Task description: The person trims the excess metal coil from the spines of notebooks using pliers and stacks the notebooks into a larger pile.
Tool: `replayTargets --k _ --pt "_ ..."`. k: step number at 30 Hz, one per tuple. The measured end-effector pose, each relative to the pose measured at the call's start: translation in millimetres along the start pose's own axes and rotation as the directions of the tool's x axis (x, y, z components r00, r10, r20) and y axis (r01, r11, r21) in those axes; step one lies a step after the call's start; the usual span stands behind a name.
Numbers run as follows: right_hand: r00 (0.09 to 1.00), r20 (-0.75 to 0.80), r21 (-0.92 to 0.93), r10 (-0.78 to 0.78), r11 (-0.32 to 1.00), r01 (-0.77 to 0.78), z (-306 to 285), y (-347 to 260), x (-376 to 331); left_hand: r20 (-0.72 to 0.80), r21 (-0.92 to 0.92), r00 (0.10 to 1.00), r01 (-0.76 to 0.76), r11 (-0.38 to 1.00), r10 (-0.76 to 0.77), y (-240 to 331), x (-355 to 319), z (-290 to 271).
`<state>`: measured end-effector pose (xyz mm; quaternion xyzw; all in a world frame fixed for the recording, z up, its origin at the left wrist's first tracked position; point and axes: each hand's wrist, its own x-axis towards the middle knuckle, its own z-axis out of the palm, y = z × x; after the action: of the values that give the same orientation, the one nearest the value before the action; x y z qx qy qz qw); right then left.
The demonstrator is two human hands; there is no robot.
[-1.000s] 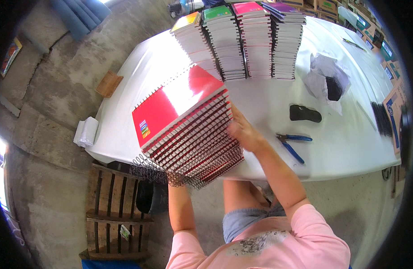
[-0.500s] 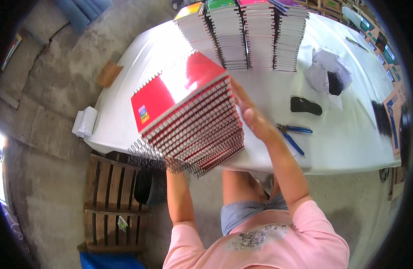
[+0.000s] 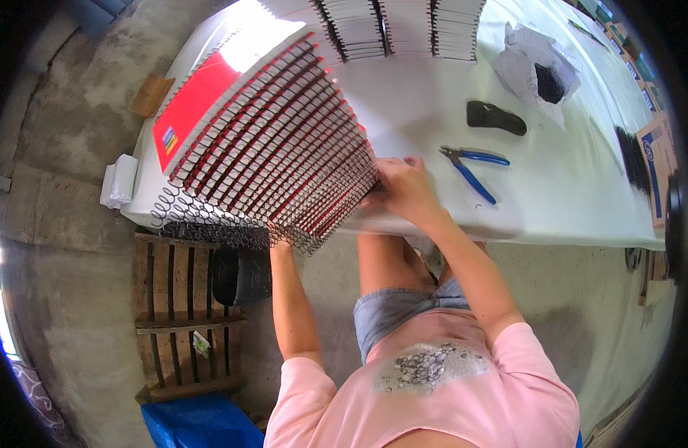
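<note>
A tall stack of red-covered spiral notebooks (image 3: 273,142) leans at the left front of the table, wire-bound edges turned toward me. Long loose dark coil ends (image 3: 209,220) hang off its lower left side. My right hand (image 3: 405,187) is closed at the stack's lower right corner, fingers curled against the bound edge; its fingertips are partly hidden. Under the coils, only the wrist and a bit of my left hand (image 3: 280,240) show; its fingers are hidden behind the notebooks. Right of my right hand lie blue-handled cutting pliers (image 3: 475,166), their jaws apart.
Several notebook stacks (image 3: 407,30) stand at the table's far side. A dark eyeglass-case-like object (image 3: 496,118), a crumpled white bag (image 3: 534,67) with black coils and a cardboard box (image 3: 655,172) are to the right. A wooden pallet (image 3: 187,313) lies on the floor at left.
The red stack has tipped so that more of its bound edges faces me. My right hand has gone from flat along its upper side down to its lower right corner. The view has shifted.
</note>
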<state>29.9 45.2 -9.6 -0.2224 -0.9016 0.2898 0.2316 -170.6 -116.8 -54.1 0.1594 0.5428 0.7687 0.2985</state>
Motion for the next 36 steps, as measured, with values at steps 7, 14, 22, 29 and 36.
replayTargets --k 7,14,22,29,36 --pt "1.000 0.000 0.063 0.004 0.998 -0.004 6.0 3.4 3.4 -0.034 0.071 0.996 -0.084 0.994 0.087 13.3 -10.9 12.3" --pt "0.997 -0.083 0.868 0.004 0.492 0.070 5.3 -14.3 5.3 -0.174 -0.046 0.974 -0.157 0.987 0.147 39.0 12.1 20.2" --pt "0.992 -0.106 0.554 -0.061 0.825 0.110 2.9 -20.0 7.7 -0.065 0.098 0.997 -0.031 0.995 0.038 10.3 38.8 -7.2" --pt "0.990 -0.120 0.612 -0.067 0.780 0.127 -33.2 -10.2 23.7 -0.310 0.328 0.937 -0.053 0.943 0.160 69.1 -20.6 93.1" --pt "0.923 -0.367 0.817 -0.111 0.436 0.377 -70.2 -68.7 84.0 -0.072 0.051 0.638 -0.766 0.641 0.767 153.8 -5.0 94.7"
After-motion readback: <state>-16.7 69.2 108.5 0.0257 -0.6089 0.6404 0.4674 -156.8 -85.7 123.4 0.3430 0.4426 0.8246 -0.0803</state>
